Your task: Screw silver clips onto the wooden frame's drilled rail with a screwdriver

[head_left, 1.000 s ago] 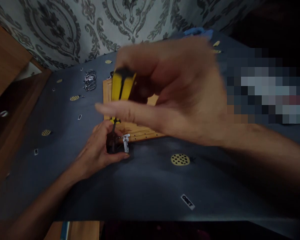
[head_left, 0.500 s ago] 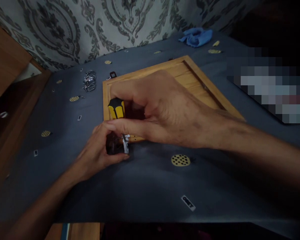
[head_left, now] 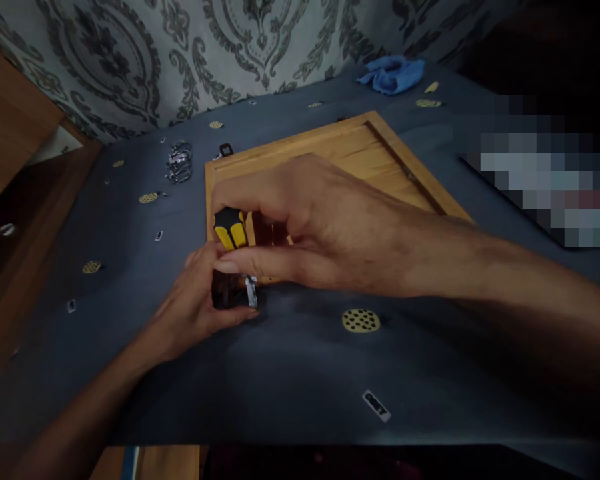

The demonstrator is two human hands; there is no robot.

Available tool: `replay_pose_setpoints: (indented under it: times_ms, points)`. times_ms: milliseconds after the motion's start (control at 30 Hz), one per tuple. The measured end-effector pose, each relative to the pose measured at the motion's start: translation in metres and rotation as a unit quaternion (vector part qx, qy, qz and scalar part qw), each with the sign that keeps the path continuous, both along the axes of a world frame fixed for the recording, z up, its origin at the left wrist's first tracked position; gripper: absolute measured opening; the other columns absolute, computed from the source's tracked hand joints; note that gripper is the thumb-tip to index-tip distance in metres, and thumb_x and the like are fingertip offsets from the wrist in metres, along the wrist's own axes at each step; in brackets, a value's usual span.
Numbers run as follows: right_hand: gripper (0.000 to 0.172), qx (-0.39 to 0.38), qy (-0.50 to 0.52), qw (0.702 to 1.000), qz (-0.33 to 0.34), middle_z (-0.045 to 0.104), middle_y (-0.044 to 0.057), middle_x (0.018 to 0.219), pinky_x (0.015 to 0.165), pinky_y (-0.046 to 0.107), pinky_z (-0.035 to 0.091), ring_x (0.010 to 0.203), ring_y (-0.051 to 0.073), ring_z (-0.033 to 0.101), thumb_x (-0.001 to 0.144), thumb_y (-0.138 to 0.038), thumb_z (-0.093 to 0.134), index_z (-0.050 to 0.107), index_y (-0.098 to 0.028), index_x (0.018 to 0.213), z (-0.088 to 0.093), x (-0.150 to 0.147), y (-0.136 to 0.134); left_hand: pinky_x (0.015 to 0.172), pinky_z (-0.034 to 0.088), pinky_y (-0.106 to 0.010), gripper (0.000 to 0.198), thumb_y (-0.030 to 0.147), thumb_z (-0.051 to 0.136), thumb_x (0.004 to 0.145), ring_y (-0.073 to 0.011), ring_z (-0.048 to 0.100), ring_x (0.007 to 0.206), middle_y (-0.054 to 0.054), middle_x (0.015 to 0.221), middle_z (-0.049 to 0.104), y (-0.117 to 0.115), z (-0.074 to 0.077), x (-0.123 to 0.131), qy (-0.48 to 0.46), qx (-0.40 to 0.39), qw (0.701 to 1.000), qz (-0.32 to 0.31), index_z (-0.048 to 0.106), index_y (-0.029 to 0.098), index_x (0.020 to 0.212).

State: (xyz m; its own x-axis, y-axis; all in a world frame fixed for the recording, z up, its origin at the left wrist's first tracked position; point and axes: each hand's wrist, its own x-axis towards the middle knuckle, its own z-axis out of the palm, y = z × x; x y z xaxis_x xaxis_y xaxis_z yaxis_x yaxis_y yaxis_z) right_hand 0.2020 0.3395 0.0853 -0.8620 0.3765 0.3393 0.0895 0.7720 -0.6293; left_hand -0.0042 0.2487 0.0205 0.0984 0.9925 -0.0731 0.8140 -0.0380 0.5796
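A framed wooden cabinet door (head_left: 330, 150) lies on the cloth-covered table, partly covered by my hands. My right hand (head_left: 325, 227) is closed around the black and yellow handle of a screwdriver (head_left: 230, 229); its tip is hidden below my fingers. At the near left corner of the door, a metal hinge (head_left: 251, 292) shows between the thumb and fingers of my left hand (head_left: 193, 303). That hand is curled about the hinge, its thumb tip touching the lower end. The right thumb lies close above the left fingers.
Several metal hinges (head_left: 180, 162) sit in a cluster on the patterned cloth (head_left: 290, 387) at the left. A blue rag (head_left: 393, 73) lies at the back. On the right is a dark flat device (head_left: 535, 200) with a blurred screen. A wooden cabinet (head_left: 20, 113) borders the left side.
My right hand and the screwdriver handle have turned and shifted slightly down toward me. The left hand, hinge and door stay in place.
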Motion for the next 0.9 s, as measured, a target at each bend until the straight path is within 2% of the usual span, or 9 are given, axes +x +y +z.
replay_pose_setpoints:
  times_ms: [67,133,300,367,433,533,600,733,900]
  points:
    - [0.007,-0.037,-0.005,0.999,0.026,0.06,-0.004,0.088,0.077,0.019,0.042,0.088,0.007,0.053,0.099,-0.018,0.066,0.067,-0.011,0.102,0.003,0.001,0.0,0.099,0.053,-0.055,0.052,0.049,0.084,0.069,-0.0366,0.064,0.111,-0.009,0.115,0.067,0.0,-0.001,-0.001,0.008,-0.003,1.0,0.002,0.062,0.022,0.108]
    - [0.01,-0.064,-0.007,0.997,0.043,0.06,-0.006,0.085,0.075,0.018,0.044,0.083,0.005,0.053,0.099,-0.015,0.064,0.068,-0.011,0.108,0.007,0.002,0.001,0.097,0.054,-0.055,0.048,0.05,0.083,0.069,-0.0368,0.064,0.109,-0.01,0.113,0.067,0.001,0.0,-0.001,0.01,-0.006,1.0,0.003,0.062,0.022,0.101]
    - [0.015,-0.146,-0.014,0.988,0.051,0.054,-0.009,0.066,0.056,0.018,0.038,0.062,0.003,0.047,0.1,-0.025,0.064,0.072,-0.014,0.094,0.008,0.005,0.002,0.102,0.051,-0.057,0.041,0.05,0.079,0.071,-0.0373,0.061,0.116,-0.008,0.11,0.067,0.0,0.002,0.001,0.004,-0.024,1.0,-0.004,0.062,0.023,0.097]
    - [0.019,-0.133,-0.004,0.99,0.04,0.05,-0.011,0.059,0.051,0.019,0.034,0.055,0.003,0.044,0.099,-0.028,0.066,0.072,-0.015,0.086,0.005,0.004,0.002,0.102,0.051,-0.057,0.045,0.051,0.08,0.07,-0.0375,0.061,0.115,-0.007,0.108,0.067,0.0,0.002,0.002,0.006,-0.025,1.0,0.0,0.062,0.023,0.1]
    - [0.023,-0.084,0.029,0.996,0.018,0.051,-0.011,0.058,0.049,0.02,0.033,0.053,0.002,0.043,0.097,-0.03,0.069,0.068,-0.015,0.08,0.0,0.001,0.001,0.099,0.053,-0.055,0.05,0.053,0.08,0.069,-0.0371,0.063,0.112,-0.007,0.109,0.066,0.0,0.002,0.001,0.008,-0.025,1.0,0.006,0.061,0.023,0.104]
    - [0.029,0.001,0.075,0.997,-0.023,0.052,-0.01,0.062,0.049,0.022,0.032,0.056,0.003,0.043,0.096,-0.036,0.07,0.062,-0.017,0.076,-0.008,-0.005,-0.003,0.098,0.053,-0.055,0.049,0.056,0.078,0.073,-0.0365,0.063,0.11,-0.007,0.109,0.065,-0.001,0.001,0.0,0.008,-0.015,1.0,-0.001,0.061,0.024,0.106]
    - [0.029,0.03,0.085,0.996,-0.027,0.05,-0.01,0.063,0.052,0.023,0.031,0.058,0.004,0.041,0.097,-0.036,0.07,0.06,-0.017,0.077,-0.011,-0.007,-0.005,0.101,0.052,-0.055,0.046,0.057,0.076,0.077,-0.0365,0.062,0.113,-0.007,0.111,0.065,-0.002,0.0,-0.001,0.005,0.002,1.0,-0.015,0.062,0.025,0.107]
    - [0.021,-0.014,0.06,0.998,0.014,0.055,-0.007,0.069,0.059,0.022,0.035,0.062,0.005,0.046,0.101,-0.028,0.065,0.065,-0.013,0.087,-0.006,-0.003,-0.004,0.109,0.049,-0.057,0.049,0.052,0.078,0.08,-0.0375,0.06,0.122,-0.008,0.124,0.066,-0.002,-0.001,-0.002,-0.01,0.031,0.999,-0.04,0.062,0.026,0.118]
    - [0.013,-0.081,0.008,0.993,0.087,0.064,0.0,0.091,0.072,0.02,0.043,0.084,0.008,0.055,0.102,-0.02,0.061,0.07,-0.01,0.102,0.006,0.007,0.004,0.099,0.054,-0.061,0.045,0.052,0.083,0.072,-0.0388,0.065,0.109,-0.009,0.109,0.069,-0.001,-0.001,-0.003,-0.005,-0.004,1.0,-0.003,0.066,0.023,0.102]
